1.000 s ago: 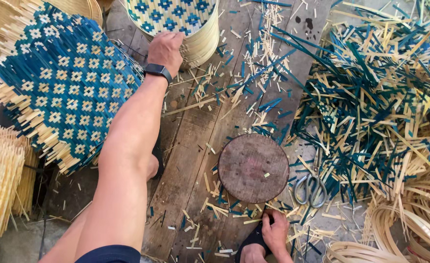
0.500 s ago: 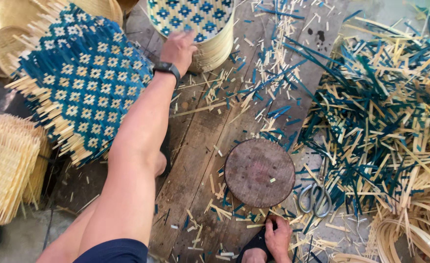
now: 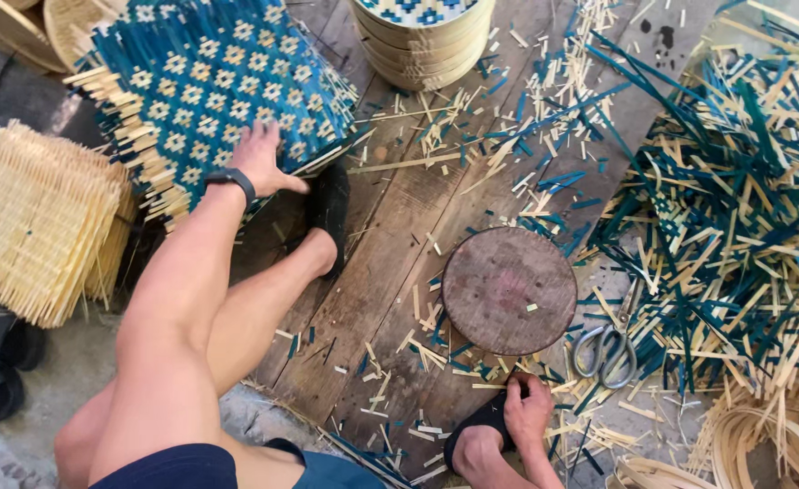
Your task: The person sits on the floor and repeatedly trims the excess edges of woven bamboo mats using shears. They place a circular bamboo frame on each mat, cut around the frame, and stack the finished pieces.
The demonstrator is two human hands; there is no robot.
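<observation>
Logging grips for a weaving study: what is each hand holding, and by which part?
The left hand lies on the blue woven mat at its lower edge; a closed grip cannot be told. The right hand rests at the sandal.
</observation>
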